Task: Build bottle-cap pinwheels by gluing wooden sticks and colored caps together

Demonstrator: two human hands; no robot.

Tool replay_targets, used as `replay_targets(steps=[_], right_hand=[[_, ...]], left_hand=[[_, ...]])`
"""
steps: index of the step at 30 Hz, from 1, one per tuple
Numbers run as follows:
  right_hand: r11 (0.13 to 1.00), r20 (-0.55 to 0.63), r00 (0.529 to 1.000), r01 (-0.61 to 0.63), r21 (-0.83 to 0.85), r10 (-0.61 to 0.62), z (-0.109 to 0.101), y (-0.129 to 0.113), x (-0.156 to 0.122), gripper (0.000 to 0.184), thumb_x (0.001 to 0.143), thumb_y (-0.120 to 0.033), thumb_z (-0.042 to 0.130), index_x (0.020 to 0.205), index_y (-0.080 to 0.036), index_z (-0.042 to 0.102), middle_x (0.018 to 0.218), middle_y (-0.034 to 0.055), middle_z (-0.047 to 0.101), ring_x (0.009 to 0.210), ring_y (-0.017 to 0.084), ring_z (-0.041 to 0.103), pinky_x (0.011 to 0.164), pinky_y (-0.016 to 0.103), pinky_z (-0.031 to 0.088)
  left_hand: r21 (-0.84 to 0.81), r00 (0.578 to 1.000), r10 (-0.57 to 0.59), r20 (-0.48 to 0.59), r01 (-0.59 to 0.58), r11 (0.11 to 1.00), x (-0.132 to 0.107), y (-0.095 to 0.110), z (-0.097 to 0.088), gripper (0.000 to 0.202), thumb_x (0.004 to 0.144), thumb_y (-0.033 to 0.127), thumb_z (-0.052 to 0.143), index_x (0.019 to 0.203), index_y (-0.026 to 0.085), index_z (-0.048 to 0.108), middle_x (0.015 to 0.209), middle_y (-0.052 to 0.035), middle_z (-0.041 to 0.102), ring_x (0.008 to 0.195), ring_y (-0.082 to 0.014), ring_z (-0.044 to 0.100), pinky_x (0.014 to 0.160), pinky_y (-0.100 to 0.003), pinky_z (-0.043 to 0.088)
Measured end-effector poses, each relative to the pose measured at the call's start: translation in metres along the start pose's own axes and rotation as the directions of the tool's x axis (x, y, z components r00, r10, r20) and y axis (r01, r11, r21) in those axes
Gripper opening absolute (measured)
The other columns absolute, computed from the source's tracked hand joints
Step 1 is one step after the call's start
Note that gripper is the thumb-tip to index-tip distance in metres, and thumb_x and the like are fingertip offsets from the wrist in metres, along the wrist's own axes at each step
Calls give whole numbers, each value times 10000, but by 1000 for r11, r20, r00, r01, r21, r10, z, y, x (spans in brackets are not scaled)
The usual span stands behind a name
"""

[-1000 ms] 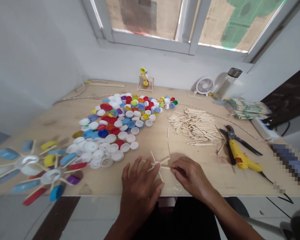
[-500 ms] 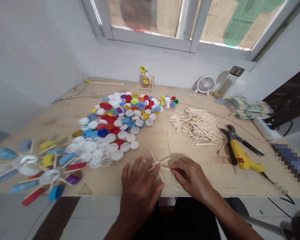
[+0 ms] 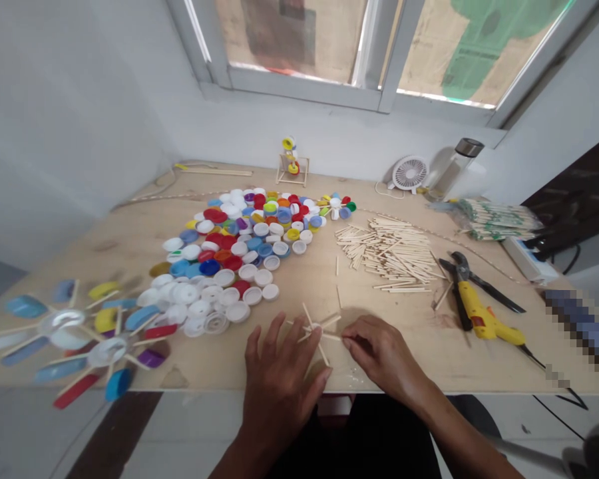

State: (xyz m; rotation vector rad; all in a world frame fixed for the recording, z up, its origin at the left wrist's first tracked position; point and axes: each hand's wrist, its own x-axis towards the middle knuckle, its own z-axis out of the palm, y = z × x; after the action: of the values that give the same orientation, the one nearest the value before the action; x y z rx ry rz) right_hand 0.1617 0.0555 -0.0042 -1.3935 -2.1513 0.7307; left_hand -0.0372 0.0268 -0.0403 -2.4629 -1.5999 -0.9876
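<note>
Near the table's front edge lies a white bottle cap (image 3: 316,328) with several short wooden sticks spreading from it like spokes. My left hand (image 3: 284,372) rests over its left side, fingers spread, a fingertip pressing on the cap. Between the thumb and forefinger of my right hand (image 3: 382,352) is the outer end of a wooden stick (image 3: 333,338), which points right from the cap. To the left of my hands is a large heap of coloured bottle caps (image 3: 224,276). A pile of wooden sticks (image 3: 392,253) lies beyond my right hand.
Two finished-looking cap wheels (image 3: 107,350) stand at the left front. A yellow glue gun (image 3: 479,313) and black-handled pliers (image 3: 494,286) lie at right. Behind are a small white fan (image 3: 409,174), a glass bottle (image 3: 452,169), bagged sticks (image 3: 499,218) and a power strip (image 3: 529,259).
The camera view has shifted slightly. Both hands keep their places at the cap and its stick; nothing else has visibly moved.
</note>
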Motion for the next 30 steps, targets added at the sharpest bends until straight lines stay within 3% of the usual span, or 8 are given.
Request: replay_targets(steps=[7, 12, 17, 23, 30], right_hand=[[994, -146, 984, -106, 10, 106, -18, 21, -4, 165, 911, -260, 480, 896, -196, 631, 842, 33, 664, 774, 162, 609, 702, 260, 454], [990, -117, 987, -122, -75, 113, -22, 25, -1, 182, 913, -263, 479, 817, -194, 618, 783, 17, 651, 740, 157, 599, 680, 253, 441], [968, -60, 992, -125, -218, 115, -19, 18, 19, 164, 906, -240, 492, 838, -201, 636, 790, 11, 652, 748, 155, 590, 675, 244, 414], [890, -17, 989, -138, -435, 146, -12, 4, 50, 185, 897, -291, 513, 822, -183, 643, 864, 76, 668, 812, 209, 606, 691, 286, 406], [825, 11, 988, -120, -552, 152, -5, -5, 64, 156, 871, -276, 527, 856, -165, 636, 885, 117, 677, 834, 241, 621, 727, 326, 428]], left_hand=[[-19, 1000, -9, -19, 8, 1000, 0, 2, -2, 360, 815, 302, 603, 1169, 245, 628, 1260, -111, 633, 1294, -376, 415, 1053, -604, 244], [-69, 1000, -12, -29, 10, 998, 1, -1, -12, 394, 824, 229, 571, 1216, 218, 599, 1261, -119, 633, 1284, -369, 426, 1044, -594, 257], [29, 999, 54, 1, -54, 998, -2, -8, -19, 432, 802, 141, 571, 1233, 172, 569, 1287, -160, 598, 1310, -387, 385, 1021, -601, 283], [2, 991, -68, -111, 68, 998, -3, -1, -6, 275, 783, 305, 645, 1034, 193, 630, 1202, -142, 655, 1265, -392, 440, 1033, -625, 260], [18, 986, -99, -137, 102, 995, 0, 1, -5, 74, 818, 268, 607, 784, 207, 630, 1172, -119, 669, 1260, -382, 456, 1028, -617, 275]])
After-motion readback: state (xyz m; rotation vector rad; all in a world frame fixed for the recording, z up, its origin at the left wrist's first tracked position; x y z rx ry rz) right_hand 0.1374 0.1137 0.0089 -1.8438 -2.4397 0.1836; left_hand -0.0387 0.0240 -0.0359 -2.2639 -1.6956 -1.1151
